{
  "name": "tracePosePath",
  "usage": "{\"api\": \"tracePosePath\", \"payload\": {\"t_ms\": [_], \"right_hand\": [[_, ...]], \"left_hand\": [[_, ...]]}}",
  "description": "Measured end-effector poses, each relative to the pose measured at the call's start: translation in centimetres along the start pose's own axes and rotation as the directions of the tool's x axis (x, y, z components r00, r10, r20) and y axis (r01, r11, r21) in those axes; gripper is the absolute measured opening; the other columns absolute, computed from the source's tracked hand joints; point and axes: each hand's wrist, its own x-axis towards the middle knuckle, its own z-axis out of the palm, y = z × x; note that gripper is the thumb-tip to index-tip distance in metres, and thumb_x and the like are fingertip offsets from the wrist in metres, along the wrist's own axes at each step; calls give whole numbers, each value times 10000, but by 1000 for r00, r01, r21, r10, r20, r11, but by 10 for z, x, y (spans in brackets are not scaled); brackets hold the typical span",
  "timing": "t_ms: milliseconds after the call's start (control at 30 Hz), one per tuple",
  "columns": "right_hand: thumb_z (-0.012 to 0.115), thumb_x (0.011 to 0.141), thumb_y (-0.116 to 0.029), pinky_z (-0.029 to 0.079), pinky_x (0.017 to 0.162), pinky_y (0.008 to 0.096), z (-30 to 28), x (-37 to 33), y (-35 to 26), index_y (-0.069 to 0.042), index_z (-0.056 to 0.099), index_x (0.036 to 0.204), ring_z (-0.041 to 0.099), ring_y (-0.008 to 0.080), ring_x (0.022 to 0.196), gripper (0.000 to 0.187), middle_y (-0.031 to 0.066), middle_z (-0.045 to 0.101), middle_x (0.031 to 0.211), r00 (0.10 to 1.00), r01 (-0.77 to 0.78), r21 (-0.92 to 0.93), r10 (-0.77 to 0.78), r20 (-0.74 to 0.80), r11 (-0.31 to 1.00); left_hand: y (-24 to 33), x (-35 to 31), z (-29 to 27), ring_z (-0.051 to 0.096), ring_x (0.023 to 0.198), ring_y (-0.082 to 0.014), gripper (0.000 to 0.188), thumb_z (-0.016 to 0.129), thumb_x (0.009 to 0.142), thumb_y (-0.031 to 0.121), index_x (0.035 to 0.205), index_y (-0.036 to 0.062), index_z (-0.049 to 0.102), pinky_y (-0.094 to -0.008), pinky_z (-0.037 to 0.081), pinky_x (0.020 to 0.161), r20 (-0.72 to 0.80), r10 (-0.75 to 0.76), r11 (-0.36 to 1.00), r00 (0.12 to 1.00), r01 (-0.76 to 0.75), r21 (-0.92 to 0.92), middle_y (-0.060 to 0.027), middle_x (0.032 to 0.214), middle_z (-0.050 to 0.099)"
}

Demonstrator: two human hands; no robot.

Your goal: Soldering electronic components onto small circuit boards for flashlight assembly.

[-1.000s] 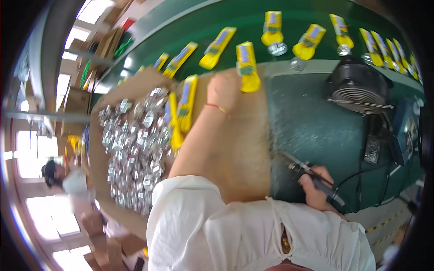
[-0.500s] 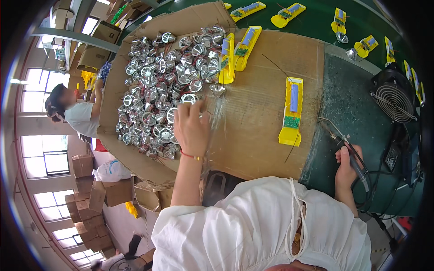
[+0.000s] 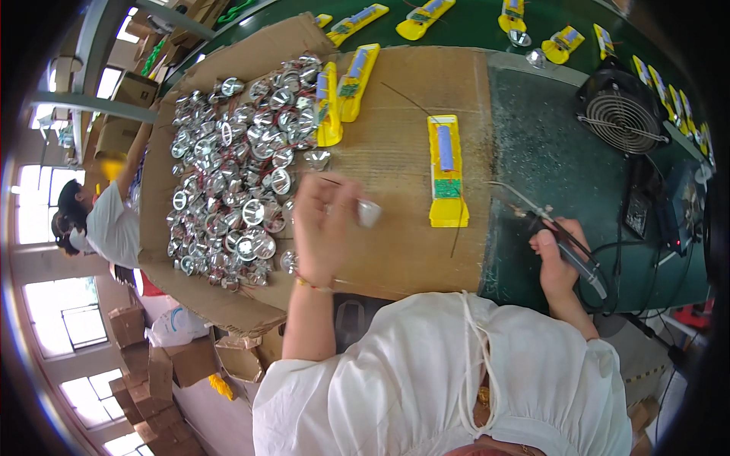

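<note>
Pinched in my left hand (image 3: 321, 228) is a small silver reflector cup (image 3: 369, 213), slightly blurred by motion, over the cardboard just right of the pile. Many shiny reflector cups (image 3: 251, 213) with thin red and dark wires fill the cardboard box beside that hand. My right hand (image 3: 559, 262) grips a soldering iron (image 3: 584, 271) whose thin metal tip points up and left. Between the hands lies a yellow flashlight housing (image 3: 446, 213) with a blue battery cell (image 3: 445, 148), a green circuit board (image 3: 447, 188) and loose dark wires.
Two more yellow housings (image 3: 356, 82) lean at the box's right edge. Several others lie along the far green surface. A black fan with a wire guard (image 3: 622, 123) stands at the right, near cables and a blue soldering station (image 3: 680, 205). A co-worker (image 3: 106, 220) is at the left.
My left hand has come away from the pile with a reflector cup in its fingers. The view has shifted, so the scene sits further left. My right hand keeps hold of the soldering iron.
</note>
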Motion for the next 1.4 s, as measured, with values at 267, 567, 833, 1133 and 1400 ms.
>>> {"api": "tracePosePath", "payload": {"t_ms": [267, 567, 833, 1133, 1400], "right_hand": [[710, 796, -120, 464, 571, 243, 18, 3, -16, 4, 618, 882, 596, 99, 628, 176, 62, 644, 726, 971, 152, -250, -98, 219, 956], [687, 807, -113, 469, 585, 232, 32, 9, -7, 1, 595, 862, 590, 88, 631, 157, 53, 647, 708, 984, 43, -157, -15, 177, 987], [709, 795, -94, 430, 517, 218, 39, 10, -2, -5, 607, 821, 536, 54, 562, 138, 21, 605, 652, 990, 9, -89, 4, 144, 996], [695, 815, -90, 451, 570, 218, 28, 6, -9, 2, 586, 900, 561, 72, 620, 166, 46, 632, 713, 994, 28, -87, -18, 106, 996], [649, 854, -57, 424, 574, 227, 3, 15, -5, 5, 553, 992, 501, 74, 617, 179, 59, 573, 819, 924, 366, -103, -374, -81, 925]], "left_hand": [[-23, -23, 64, 561, 623, -91, 163, 678, 842, 135, 829, -28, 684, -247, 461, 575, 231, -238, 966, 943, 205, 156, -60, 759, 632], [-30, -12, 75, 579, 621, -179, 149, 689, 803, 120, 748, -17, 670, -291, 448, 572, 252, 4, 959, 968, -75, 273, -96, 772, 604], [-28, -10, 75, 568, 615, -193, 184, 694, 797, 159, 735, -13, 673, -307, 437, 567, 246, -13, 947, 969, -67, 314, -102, 751, 601], [-30, -9, 74, 564, 620, -199, 192, 690, 795, 159, 722, -18, 669, -314, 432, 567, 244, -30, 957, 969, -42, 287, -110, 722, 604], [-30, -7, 74, 565, 598, -206, 219, 692, 795, 185, 711, -14, 662, -314, 433, 560, 246, -92, 946, 965, 7, 325, -114, 704, 597]]}}
